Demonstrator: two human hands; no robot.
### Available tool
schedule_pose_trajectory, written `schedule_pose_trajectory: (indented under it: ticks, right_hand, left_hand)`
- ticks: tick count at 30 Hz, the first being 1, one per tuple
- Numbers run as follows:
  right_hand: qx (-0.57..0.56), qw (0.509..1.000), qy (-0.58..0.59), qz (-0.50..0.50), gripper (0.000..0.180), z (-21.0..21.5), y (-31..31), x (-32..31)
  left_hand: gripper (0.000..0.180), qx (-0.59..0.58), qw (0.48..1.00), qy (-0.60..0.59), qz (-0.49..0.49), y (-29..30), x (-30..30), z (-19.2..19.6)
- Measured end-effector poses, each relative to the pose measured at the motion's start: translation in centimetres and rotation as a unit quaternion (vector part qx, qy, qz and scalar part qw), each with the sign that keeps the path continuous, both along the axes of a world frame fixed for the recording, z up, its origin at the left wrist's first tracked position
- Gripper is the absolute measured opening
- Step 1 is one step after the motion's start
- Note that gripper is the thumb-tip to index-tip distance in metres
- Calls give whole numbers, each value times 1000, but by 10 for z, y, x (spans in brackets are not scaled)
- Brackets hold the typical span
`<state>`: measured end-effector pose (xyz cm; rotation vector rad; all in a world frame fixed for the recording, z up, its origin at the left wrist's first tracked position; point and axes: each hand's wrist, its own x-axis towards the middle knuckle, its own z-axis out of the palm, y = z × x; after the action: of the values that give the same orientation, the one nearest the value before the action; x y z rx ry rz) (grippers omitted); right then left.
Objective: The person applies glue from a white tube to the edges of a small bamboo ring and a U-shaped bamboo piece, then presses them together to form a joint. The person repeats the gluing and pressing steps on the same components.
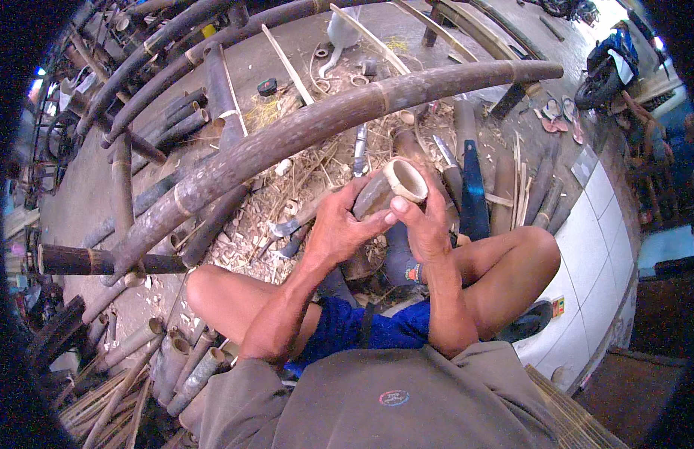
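the long dark bamboo pole (317,123) arches across the yard and is the biggest thing here; everything else sits around it. more bamboo poles (156,112) lie stacked beyond its left half, and cut bamboo tubes (178,359) are bundled on the floor below its lower left end. under the pole's middle the floor (287,194) is littered with pale shavings and small cut rings, so a good deal of cutting looks already done. just below the pole's right half lies a blue-handled tool (472,191). nearer the person, below the pole's middle, is the short bamboo piece (392,187), a cut section with a pale, hollow open end tilted up to the right; its rim looks cleanly cut, though any finishing left cannot be judged. the left hand (339,228) wraps its fingers around the dark body of the piece, closed on it. the right hand (422,221) grips the far side, thumb pressed near the rim.
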<state>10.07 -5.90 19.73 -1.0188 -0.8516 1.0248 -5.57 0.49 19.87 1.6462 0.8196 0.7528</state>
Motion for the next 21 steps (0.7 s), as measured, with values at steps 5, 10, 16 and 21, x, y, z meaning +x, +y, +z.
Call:
schedule_pose_trajectory:
  ticks: [5, 10, 16, 21]
  right_hand:
    - [-21, 1000, -18, 9, 68, -5, 2, 1]
    - [-16, 999, -32, 13, 68, 1, 1, -1]
    - [-17, 999, -32, -8, 70, 5, -6, -8]
    - [-23, 997, -67, -29, 68, 8, -8, -12]
  left_hand:
    - [73, 68, 997, 17, 31, -6, 0, 3]
    - [75, 75, 996, 17, 51, -11, -3, 1]
    - [74, 78, 994, 13, 72, -18, -1, -3]
    - [67, 63, 995, 18, 69, -19, -2, -6]
